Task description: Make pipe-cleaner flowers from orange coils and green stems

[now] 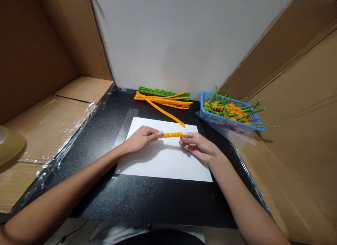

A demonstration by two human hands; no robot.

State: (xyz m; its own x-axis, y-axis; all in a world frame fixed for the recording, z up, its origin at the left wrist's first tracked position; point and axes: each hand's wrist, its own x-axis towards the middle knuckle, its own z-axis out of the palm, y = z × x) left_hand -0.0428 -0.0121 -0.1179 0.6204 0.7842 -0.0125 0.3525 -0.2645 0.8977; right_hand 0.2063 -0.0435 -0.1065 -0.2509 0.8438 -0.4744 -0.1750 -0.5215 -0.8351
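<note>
Left hand [143,137] pinches the nine-o'clock end of a fuzzy orange coil [173,135] wound round a slim pale stick [186,133]; right hand [198,146] grasps the stick's bare three-o'clock end. Long axis spans both, over rectangular white paper [163,166]; blue plastic basket [202,102], two o'clock.

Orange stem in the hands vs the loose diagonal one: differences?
Shape: the wound orange stem coils around a pale stick; the loose orange stem is nearly straight.
Place: the wound one is held between the left hand and right hand; the loose one lies across the orange bundle.
Shared: orange colour.
</note>
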